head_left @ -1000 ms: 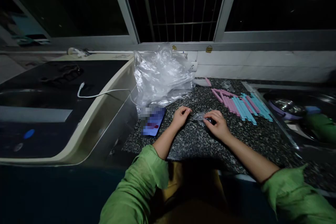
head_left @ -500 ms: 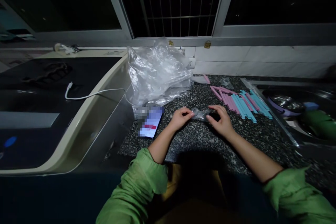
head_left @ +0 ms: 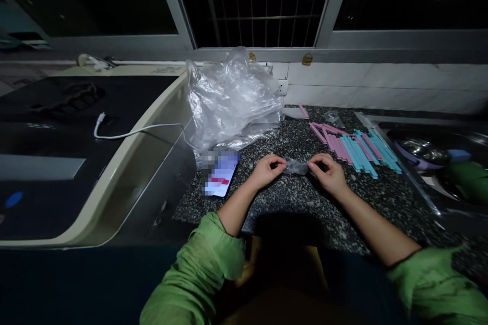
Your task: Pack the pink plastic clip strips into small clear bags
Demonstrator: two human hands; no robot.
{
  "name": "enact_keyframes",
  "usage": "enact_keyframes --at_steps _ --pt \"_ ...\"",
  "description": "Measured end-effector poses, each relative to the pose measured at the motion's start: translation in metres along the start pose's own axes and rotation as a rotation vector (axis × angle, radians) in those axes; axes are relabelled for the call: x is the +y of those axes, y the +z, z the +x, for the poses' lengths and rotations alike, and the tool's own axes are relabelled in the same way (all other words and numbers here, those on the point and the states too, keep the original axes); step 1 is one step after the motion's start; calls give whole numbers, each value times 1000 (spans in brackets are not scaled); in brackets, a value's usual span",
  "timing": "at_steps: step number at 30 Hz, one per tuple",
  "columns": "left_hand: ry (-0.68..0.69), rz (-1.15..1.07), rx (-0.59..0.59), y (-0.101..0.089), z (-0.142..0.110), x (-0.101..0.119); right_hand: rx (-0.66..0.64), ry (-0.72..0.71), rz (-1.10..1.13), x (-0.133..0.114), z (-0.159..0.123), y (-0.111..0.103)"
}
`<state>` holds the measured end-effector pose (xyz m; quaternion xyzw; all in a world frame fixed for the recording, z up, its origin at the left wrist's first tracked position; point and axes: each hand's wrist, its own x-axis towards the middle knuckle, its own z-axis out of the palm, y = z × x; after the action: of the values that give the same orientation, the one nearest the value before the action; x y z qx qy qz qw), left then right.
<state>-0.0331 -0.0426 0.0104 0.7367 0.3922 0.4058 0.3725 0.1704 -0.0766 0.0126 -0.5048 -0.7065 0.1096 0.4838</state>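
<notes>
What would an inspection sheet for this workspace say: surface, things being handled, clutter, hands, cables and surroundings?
Surface: dark speckled counter, shadowed near the front.
Handled things: small clear plastic piece, between both hands; contents unclear.
Clutter: large clear plastic bag, lit phone, pink strips, blue strips.
Hands: left hand and right hand, fingers pinching opposite ends.
Cables: white cable from the dark-topped appliance down beside the bag.
Surroundings: barred window behind, sink holding a metal bowl at right.
</notes>
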Motion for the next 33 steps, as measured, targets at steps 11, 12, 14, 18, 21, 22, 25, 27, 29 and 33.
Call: enact_keyframes --at_steps 11,12,14,18,21,22,25,27,29,33 --pt "-25 42 60 0 2 0 -5 -90 -72 -7 -2 0" --pt "-29 30 77 0 2 0 1 -95 -71 -6 -2 0" --pt "-43 3 121 -1 3 -2 12 -105 -74 -5 -1 -1" --pt "-60 -47 188 -3 4 -6 38 -137 -77 -1 0 -3" --pt "-56 -67 217 -4 5 -8 61 -175 -74 1 1 -4" --pt "-53 -70 228 -5 5 -9 67 -182 -77 1 1 -5" --pt "-41 -87 259 -6 5 -9 77 -185 -96 2 1 -6" --pt "-30 -111 268 -6 6 -8 79 -187 -112 2 1 -6" --pt "-27 -140 273 -6 6 -7 84 -197 -125 3 1 -6" --pt "-97 -225 257 -5 5 -6 104 -234 -151 4 2 -7"
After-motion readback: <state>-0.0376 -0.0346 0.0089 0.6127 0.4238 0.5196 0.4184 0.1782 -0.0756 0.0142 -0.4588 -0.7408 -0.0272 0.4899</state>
